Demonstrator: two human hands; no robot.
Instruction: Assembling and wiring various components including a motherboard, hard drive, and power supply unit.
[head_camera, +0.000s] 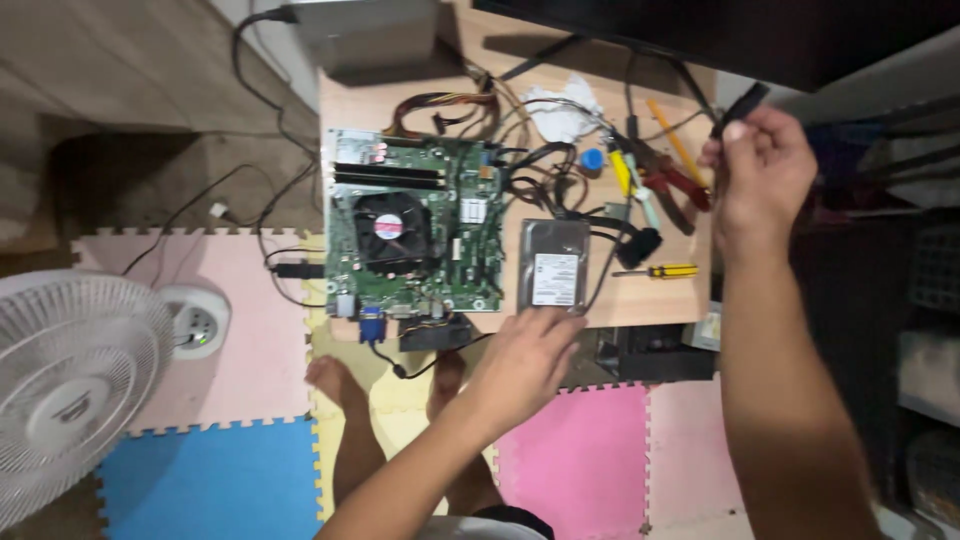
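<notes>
A small wooden table (640, 300) is set over coloured foam floor mats (240, 300). A hard drive (555, 265) lies flat near the table's front edge, beside a green motherboard (415, 225); its near edge is touched by the left hand (525, 355), fingers spread flat, nothing gripped. A black cable connector (742, 105) is pinched in the raised right hand (760, 165). Screwdrivers (660, 270) and pliers (675, 180) are scattered between; a white fan (70, 380) stands left.

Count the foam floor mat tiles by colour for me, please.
Pink foam tiles: 3
Blue foam tile: 1
Yellow foam tile: 1
Total: 5, counting only tiles that show; legs and arms cover parts of them.
</notes>
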